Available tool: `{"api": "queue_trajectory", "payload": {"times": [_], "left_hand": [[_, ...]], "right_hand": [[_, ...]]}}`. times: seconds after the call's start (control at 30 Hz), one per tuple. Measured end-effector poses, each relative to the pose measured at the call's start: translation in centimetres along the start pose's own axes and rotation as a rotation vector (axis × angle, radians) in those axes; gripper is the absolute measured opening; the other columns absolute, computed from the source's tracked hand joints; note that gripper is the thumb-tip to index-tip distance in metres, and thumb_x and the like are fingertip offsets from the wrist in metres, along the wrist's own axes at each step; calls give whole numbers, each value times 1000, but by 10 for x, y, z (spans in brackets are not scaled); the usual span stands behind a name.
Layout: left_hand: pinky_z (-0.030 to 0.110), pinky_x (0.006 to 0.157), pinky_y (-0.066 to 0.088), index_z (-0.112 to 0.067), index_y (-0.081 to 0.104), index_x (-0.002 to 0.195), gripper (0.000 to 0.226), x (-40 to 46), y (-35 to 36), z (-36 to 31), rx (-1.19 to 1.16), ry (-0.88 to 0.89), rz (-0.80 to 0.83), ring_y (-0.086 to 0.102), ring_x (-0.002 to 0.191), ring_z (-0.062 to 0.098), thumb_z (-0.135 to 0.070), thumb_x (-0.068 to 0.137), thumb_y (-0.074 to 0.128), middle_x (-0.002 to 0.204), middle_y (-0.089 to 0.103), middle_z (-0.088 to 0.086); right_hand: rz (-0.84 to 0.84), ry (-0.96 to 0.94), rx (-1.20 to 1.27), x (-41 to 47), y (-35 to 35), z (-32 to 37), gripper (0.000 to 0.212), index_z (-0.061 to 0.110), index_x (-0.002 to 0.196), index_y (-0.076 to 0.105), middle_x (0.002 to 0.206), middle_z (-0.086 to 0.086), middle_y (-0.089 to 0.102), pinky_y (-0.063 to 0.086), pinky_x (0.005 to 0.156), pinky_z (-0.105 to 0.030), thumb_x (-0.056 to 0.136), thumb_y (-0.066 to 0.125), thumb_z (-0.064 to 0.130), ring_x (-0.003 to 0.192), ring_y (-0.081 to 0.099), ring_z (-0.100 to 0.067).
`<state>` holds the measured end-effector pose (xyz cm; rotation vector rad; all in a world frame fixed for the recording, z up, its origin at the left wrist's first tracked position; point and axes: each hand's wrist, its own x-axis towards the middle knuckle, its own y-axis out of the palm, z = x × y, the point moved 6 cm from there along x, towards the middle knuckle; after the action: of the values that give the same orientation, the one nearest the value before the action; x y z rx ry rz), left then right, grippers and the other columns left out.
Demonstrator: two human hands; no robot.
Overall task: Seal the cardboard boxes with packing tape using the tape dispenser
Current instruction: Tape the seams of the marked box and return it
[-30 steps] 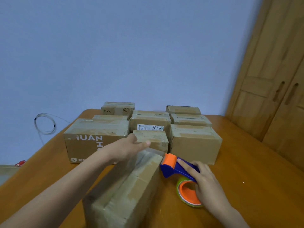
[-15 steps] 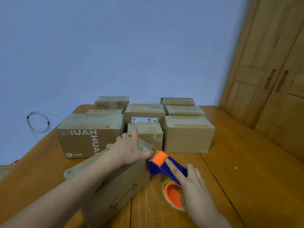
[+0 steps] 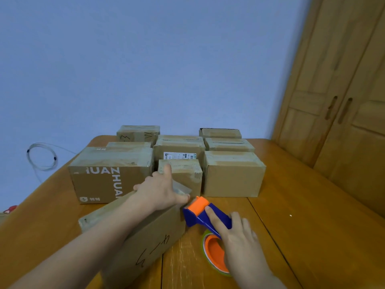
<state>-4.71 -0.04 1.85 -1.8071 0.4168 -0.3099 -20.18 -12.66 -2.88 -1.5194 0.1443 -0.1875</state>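
- We saw matt brown cardboard on the near box (image 3: 145, 243), with glossy clear tape (image 3: 181, 189) at its end.
- The tape dispenser (image 3: 205, 219) looked smooth blue and orange plastic.
- The desk (image 3: 302, 236) was varnished wood.

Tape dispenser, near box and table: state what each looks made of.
Tape dispenser: looks like moulded plastic, glossy blue body with a matte orange roller; uniform colour, smooth edges.
Near box: brown corrugated cardboard, matte, with pen marks and a shiny clear tape strip along the top.
Table: wood or wood veneer, lacquered; visible grain, plank seams and a soft sheen.
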Motion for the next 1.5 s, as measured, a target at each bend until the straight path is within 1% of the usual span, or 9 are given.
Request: {"api": "queue_trajectory", "payload": {"times": [0.27,0.43,0.67,0.93,1.13,1.27,1.37,1.43,1.5], "left_hand": [[55,92,49,-21,3,146,103,-3,-1,2,20,35,-36,56,111,37,-74,74,57,131,49,19],[60,97,42,-22,0,150,114,-11,-1,1,88,4,-47,45,127,36,-87,68,46,143,41,17],[65,101,33,-22,10,143,104,-12,3,-2,153,-48,-11,38,129,37,-77,69,59,140,37,16],[62,99,34,-22,11,141,93,-10,4,-3,179,-61,20,36,127,38,-70,75,57,137,35,17],[63,101,34,-22,12,141,92,-17,2,-8,164,-43,11,36,128,38,-69,76,56,138,35,18],[63,100,35,-23,11,142,94,-15,0,-5,168,-1,4,39,127,38,-70,75,57,137,37,17],[62,101,35,-23,7,144,98,-12,-1,-5,163,71,36,38,128,37,-67,75,60,140,36,18],[60,107,30,-23,-1,149,104,-12,0,-4,179,163,62,34,134,36,-67,75,59,148,30,18],[60,113,18,-22,-8,150,109,-14,0,-2,197,274,94,26,140,32,-67,77,59,154,23,15]], "right_hand": [[37,37,-116,-3,13,-6,72,42,148,-8,142,-11,22,31,101,-42,101,41,17,127,28,-32],[74,-4,-126,2,10,1,68,43,148,-4,141,-11,23,30,101,-43,102,39,17,126,28,-34],[57,-102,-273,17,-10,16,64,37,151,2,135,-14,29,32,96,-46,102,34,10,121,31,-36],[9,-172,-474,38,-37,42,40,23,139,40,121,-19,38,33,85,-47,100,39,12,113,37,-36],[92,-172,-728,55,-20,44,33,15,127,57,124,-18,41,31,91,-46,99,39,12,115,35,-34],[61,-19,-488,60,-39,3,41,29,136,47,125,-14,43,35,90,-43,99,39,14,117,40,-36],[83,37,-30,65,-48,-39,66,44,138,42,122,-9,57,48,76,-29,89,38,1,98,57,-27],[156,130,344,70,-31,-63,68,37,135,49,110,-6,65,44,53,-18,82,39,-5,72,58,-16],[196,245,538,77,-8,-85,62,24,129,56,95,-6,66,43,48,-18,79,42,-9,60,57,-13]]}}
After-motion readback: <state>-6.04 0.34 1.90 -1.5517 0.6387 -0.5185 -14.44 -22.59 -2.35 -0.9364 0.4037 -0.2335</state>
